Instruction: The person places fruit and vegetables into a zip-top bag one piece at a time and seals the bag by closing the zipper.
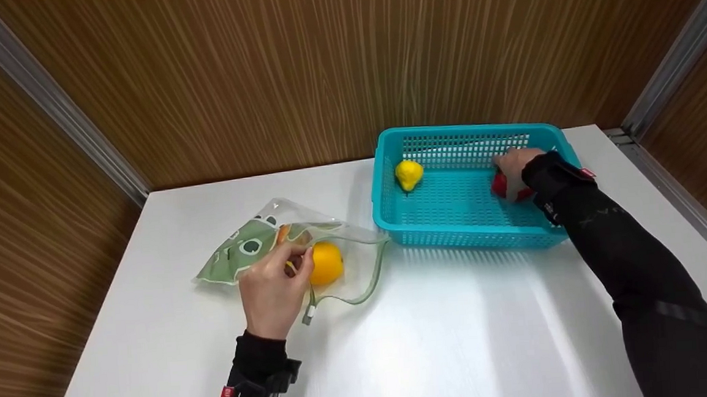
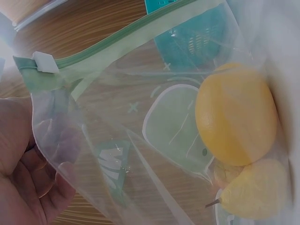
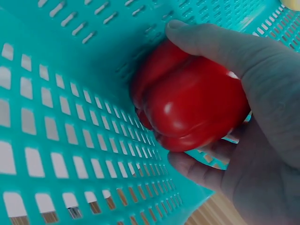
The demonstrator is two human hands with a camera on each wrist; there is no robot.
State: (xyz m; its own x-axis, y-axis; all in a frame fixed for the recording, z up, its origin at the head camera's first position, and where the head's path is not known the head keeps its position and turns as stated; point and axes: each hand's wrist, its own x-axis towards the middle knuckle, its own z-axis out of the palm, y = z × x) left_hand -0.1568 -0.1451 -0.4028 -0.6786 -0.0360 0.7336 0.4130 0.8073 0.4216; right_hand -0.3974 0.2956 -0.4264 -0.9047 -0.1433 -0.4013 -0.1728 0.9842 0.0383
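In the head view my left hand (image 1: 274, 285) pinches the edge of a clear zip bag (image 1: 364, 277) with a green printed pattern. An orange (image 2: 236, 115) and a yellow pear (image 2: 255, 190) lie inside it, and the bag's white slider (image 2: 45, 62) sits near my left fingers. Over at the right end of the teal basket (image 1: 472, 233), my right hand (image 1: 518, 165) grips a red bell pepper (image 3: 190, 101). Thumb and fingers curl round opposite sides of the pepper, close to the basket's slotted wall.
A second yellow pear (image 1: 409, 174) lies at the basket's left end. The white table (image 1: 436, 341) carries bag and basket side by side. Behind them rises a wood-grain wall (image 1: 297, 73), with another panel (image 1: 21, 182) at the left.
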